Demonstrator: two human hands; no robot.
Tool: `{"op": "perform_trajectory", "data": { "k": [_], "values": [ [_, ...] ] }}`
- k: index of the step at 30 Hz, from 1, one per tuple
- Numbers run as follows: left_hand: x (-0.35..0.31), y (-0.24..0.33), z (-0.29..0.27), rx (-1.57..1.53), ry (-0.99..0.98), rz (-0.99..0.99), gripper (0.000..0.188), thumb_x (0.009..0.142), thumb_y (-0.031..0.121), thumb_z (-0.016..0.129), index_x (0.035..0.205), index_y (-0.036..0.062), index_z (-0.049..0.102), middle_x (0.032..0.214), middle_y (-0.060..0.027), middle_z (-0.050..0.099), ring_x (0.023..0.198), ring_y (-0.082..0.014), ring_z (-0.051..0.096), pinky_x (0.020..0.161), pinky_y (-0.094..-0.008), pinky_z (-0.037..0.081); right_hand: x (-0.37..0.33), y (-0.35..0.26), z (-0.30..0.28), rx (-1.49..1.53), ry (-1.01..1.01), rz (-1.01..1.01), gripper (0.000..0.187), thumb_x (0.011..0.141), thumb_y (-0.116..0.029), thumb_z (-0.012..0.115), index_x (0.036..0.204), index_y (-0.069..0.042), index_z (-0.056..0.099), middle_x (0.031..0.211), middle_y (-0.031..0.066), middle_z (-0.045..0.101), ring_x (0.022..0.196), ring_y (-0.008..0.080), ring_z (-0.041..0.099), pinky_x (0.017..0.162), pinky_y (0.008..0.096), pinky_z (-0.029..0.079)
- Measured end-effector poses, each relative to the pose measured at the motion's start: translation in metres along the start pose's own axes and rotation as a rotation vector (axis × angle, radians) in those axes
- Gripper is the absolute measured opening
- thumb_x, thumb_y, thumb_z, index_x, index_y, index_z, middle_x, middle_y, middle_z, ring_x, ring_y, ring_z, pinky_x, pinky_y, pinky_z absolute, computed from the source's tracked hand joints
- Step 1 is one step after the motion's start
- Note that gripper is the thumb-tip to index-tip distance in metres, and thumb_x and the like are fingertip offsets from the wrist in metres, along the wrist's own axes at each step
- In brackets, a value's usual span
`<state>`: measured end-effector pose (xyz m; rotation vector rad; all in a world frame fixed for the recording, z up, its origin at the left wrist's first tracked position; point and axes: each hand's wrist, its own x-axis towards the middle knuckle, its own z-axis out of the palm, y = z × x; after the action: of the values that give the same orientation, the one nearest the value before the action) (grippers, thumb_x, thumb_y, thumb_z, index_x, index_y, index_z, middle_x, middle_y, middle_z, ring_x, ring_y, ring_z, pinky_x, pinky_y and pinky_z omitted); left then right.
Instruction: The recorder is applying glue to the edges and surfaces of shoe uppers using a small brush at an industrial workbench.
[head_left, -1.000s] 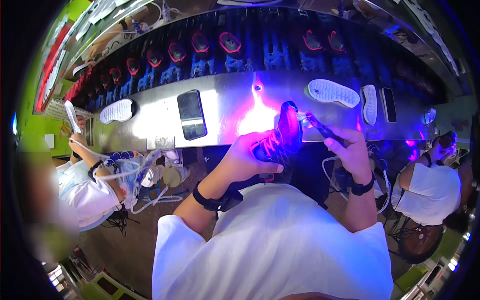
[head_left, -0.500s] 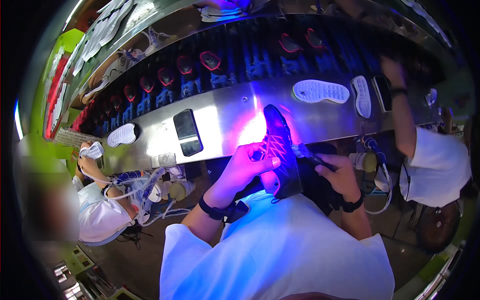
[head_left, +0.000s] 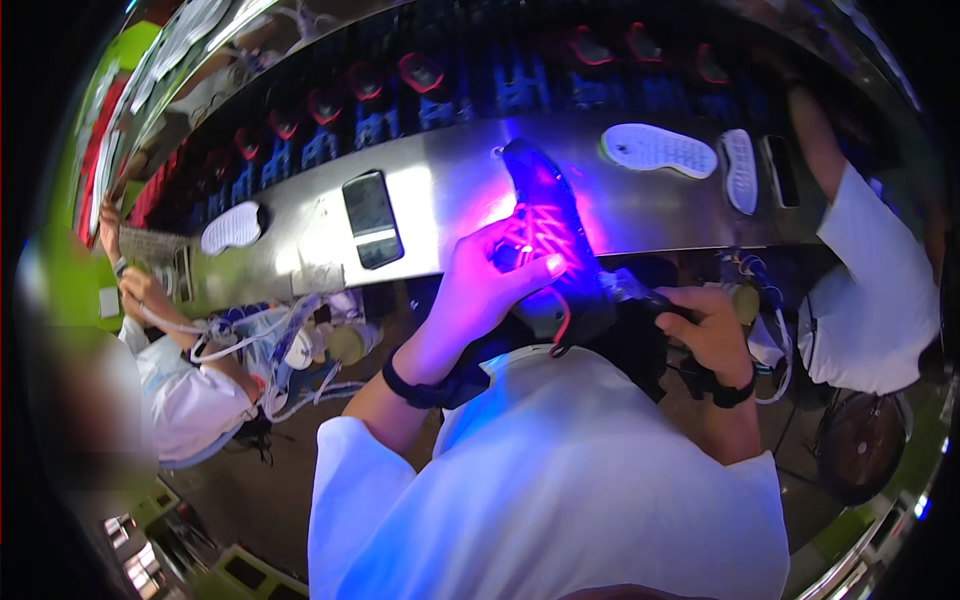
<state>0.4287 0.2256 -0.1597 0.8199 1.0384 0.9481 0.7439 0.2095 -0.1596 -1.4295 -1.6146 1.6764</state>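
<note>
My left hand (head_left: 482,278) grips a dark shoe (head_left: 575,235) by its lace side, thumb lying over the pink-red laces. The shoe points away from me, toe over the steel bench, with a red lace loop hanging near its heel end. Strong blue-violet light falls on it. In my right hand (head_left: 712,332) is a dark-handled tool (head_left: 628,287) with a pale, flat head, whose exact kind I cannot make out. That head is close against the right side of the shoe near the heel. My right fingers are closed around the handle.
Across the steel bench (head_left: 450,170) lie a phone (head_left: 372,220), several white soles (head_left: 660,150) and another phone (head_left: 780,172). Behind it runs a dark rack with red-rimmed shoes (head_left: 421,72). Co-workers sit at left and right, near hoses (head_left: 300,330). A round stool (head_left: 862,445) stands at right.
The shoe has turned so that more of its laces show, and it sits nearer my body. My right hand has shifted right with the tool. At left, a co-worker's arm now reaches upward.
</note>
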Motion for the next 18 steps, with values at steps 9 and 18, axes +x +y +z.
{"op": "perform_trajectory", "data": {
  "k": [9, 18],
  "values": [
    [-0.001, 0.004, -0.012, 0.042, 0.208, -0.026, 0.042, 0.087, 0.019, 0.081, 0.119, -0.0023, 0.066, 0.102, -0.0067, 0.072, 0.092, -0.0130, 0.069, 0.084, -0.0288, 0.056, 0.015, -0.020, 0.001, -0.210, 0.005, -0.087, 0.031, 0.085, -0.008, 0.077, 0.115, -0.002, 0.073, 0.080, 0.0093, 0.067, 0.074, 0.0161, 0.063, 0.069, 0.0284, 0.047],
    [-0.008, -0.010, -0.013, -0.304, 0.251, -0.196, 0.032, 0.098, 0.031, 0.066, 0.108, 0.0007, 0.065, 0.093, -0.0057, 0.072, 0.076, -0.0120, 0.069, 0.066, -0.0225, 0.055, 0.022, -0.047, 0.008, -0.399, 0.121, -0.329, 0.036, 0.080, -0.006, 0.078, 0.116, -0.004, 0.073, 0.076, 0.0083, 0.062, 0.066, 0.0187, 0.059, 0.063, 0.0294, 0.045]
  ]
}}
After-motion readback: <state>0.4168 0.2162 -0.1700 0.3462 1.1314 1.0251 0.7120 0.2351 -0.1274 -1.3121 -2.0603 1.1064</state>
